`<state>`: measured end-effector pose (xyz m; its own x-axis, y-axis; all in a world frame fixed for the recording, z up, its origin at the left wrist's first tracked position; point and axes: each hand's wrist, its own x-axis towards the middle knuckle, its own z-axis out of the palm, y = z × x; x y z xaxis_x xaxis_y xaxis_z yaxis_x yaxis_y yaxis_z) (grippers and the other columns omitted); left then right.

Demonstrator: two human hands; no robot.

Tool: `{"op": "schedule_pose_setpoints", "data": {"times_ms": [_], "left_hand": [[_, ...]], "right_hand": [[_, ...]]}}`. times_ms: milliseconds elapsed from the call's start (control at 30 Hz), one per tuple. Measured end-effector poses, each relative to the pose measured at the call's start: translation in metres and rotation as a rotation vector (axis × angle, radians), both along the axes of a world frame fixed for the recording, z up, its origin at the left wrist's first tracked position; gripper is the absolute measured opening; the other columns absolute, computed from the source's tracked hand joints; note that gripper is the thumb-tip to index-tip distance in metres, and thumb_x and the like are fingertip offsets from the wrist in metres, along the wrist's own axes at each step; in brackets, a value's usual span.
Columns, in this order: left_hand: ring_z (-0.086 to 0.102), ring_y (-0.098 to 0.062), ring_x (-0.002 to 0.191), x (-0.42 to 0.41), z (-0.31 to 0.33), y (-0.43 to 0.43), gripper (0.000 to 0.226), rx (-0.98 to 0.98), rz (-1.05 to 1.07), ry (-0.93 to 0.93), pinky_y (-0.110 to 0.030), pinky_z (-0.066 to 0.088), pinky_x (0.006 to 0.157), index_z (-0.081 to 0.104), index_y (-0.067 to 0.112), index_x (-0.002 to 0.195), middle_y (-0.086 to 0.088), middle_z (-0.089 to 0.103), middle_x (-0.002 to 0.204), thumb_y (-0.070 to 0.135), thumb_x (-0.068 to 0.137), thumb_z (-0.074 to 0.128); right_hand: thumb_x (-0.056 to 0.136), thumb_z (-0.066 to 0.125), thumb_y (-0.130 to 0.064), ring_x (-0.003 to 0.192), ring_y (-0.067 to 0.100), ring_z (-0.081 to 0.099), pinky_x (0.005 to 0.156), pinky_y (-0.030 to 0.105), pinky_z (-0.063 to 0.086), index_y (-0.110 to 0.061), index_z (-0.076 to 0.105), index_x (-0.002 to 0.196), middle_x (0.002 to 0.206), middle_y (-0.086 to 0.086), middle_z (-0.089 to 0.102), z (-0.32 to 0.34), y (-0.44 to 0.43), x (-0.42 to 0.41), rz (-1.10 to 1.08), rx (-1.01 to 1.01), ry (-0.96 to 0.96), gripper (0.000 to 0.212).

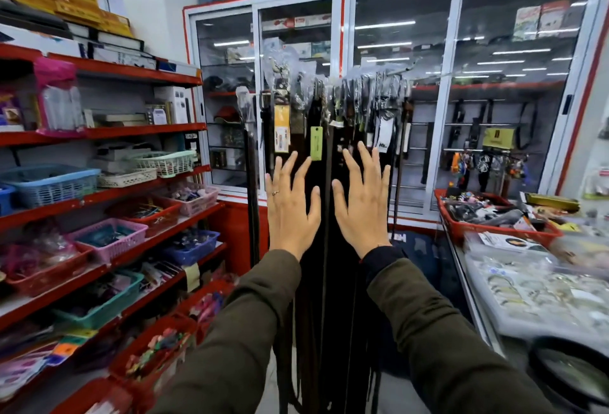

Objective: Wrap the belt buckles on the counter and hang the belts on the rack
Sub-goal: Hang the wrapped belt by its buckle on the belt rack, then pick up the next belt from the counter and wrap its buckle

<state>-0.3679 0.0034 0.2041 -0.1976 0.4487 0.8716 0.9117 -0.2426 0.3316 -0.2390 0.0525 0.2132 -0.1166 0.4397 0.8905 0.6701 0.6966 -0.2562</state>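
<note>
Belts (316, 216) hang in a dense dark bunch from the rack (346, 84), buckles at top already in clear plastic wrap (372, 84). Left hand (291, 209) and right hand (362, 206) raised before the straps, fingers spread, gripping nothing. Judgement: straps long, limp, liable to swing and tangle; buckle end heavy and stiff, wrap slippery. Best taken just below the buckle.
</note>
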Motion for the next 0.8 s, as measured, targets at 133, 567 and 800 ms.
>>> {"op": "schedule_pose_setpoints", "data": {"times_ms": [133,567,800], "left_hand": [[0.001,-0.021,0.160,0.035,-0.037,-0.004,0.055,-0.078,-0.028,0.037,-0.050,0.003,0.130,0.032,0.024,0.157,0.000,0.017,0.170,0.034,0.104,0.043],[0.004,-0.025,0.160,0.195,-0.154,-0.022,0.055,-0.286,-0.308,0.031,-0.051,0.003,0.129,0.031,0.024,0.157,0.000,0.014,0.171,0.034,0.104,0.044],[0.001,-0.021,0.160,0.288,-0.207,-0.040,0.053,-0.424,-0.528,0.107,-0.050,0.000,0.129,0.032,0.024,0.157,0.001,0.014,0.171,0.034,0.106,0.041]], "right_hand": [[0.105,0.040,-0.036,0.160,0.028,0.004,0.129,0.055,0.004,-0.019,0.032,0.157,0.171,0.005,0.018,-0.035,-0.010,0.039,-0.100,-0.057,-0.057,0.055],[0.103,0.041,-0.039,0.160,0.031,0.005,0.127,0.059,0.003,-0.021,0.032,0.157,0.172,0.007,0.014,-0.147,-0.068,0.214,-0.438,-0.315,-0.183,0.057],[0.101,0.047,-0.029,0.160,0.030,0.012,0.126,0.060,0.001,-0.024,0.045,0.148,0.169,0.004,0.024,-0.201,-0.114,0.326,-0.645,-0.503,-0.223,0.047]]}}
